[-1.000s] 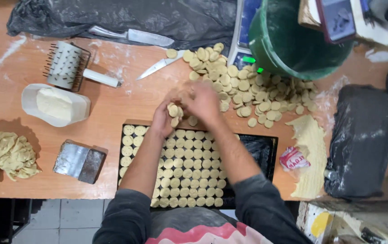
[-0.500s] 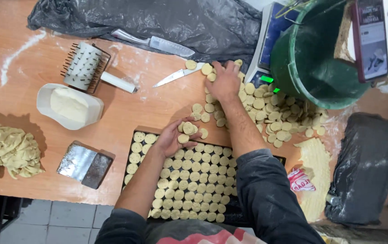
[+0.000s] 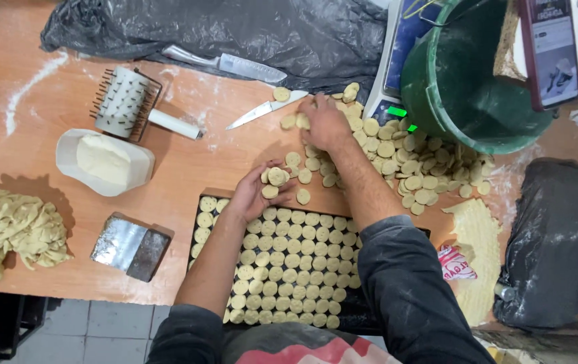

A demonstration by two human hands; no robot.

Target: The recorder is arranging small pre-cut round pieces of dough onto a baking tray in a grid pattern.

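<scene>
My left hand [image 3: 257,192] is cupped at the far edge of a dark baking tray [image 3: 193,236] and holds a small stack of round dough discs [image 3: 275,178]. The tray is nearly filled with rows of the same discs [image 3: 289,263]. My right hand [image 3: 324,123] is stretched forward, palm down, on the near end of a loose pile of dough discs [image 3: 403,158] spread over the wooden table [image 3: 188,168]. Whether its fingers grip any disc is hidden. A small knife [image 3: 262,111] lies just left of that hand.
A green bucket [image 3: 467,74] stands on a scale [image 3: 397,61] behind the pile. A spiked roller [image 3: 127,104], a white tub of fat [image 3: 104,162], a metal scraper [image 3: 131,246], dough scraps [image 3: 6,232], black plastic bags [image 3: 235,34], a large knife [image 3: 225,64], a dough sheet [image 3: 474,249].
My right hand has left the tray's edge and reached forward onto the loose pile. My left hand stays by the tray with discs in it. The camera has tilted and moved closer.
</scene>
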